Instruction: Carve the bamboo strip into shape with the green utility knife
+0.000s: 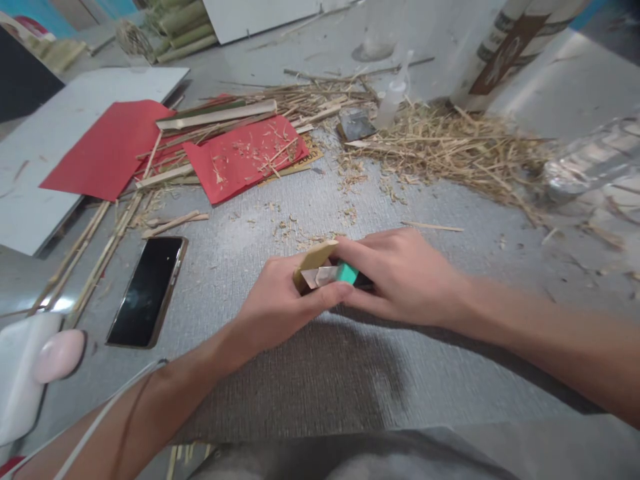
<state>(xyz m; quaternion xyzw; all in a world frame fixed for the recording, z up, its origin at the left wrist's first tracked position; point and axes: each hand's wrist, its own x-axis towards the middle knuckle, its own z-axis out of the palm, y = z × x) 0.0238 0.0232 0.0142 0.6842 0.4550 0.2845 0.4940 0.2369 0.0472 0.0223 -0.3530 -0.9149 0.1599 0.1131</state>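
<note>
My left hand [280,303] grips a short tan piece of bamboo [315,257], thumb pressed along its near side. My right hand [400,277] holds a utility knife with a teal body [347,273], and its blade [323,277] lies against the bamboo piece. Both hands meet above the grey textured floor covering [300,373]. Small shavings [295,230] lie scattered just beyond the hands.
A black phone [146,291] lies to the left. Red paper sheets [245,157] and split bamboo strips [215,115] sit further back, beside a white board [30,200]. A heap of straw-like fibres [450,147], a small plastic bottle [393,100] and a clear bottle [590,163] are at right.
</note>
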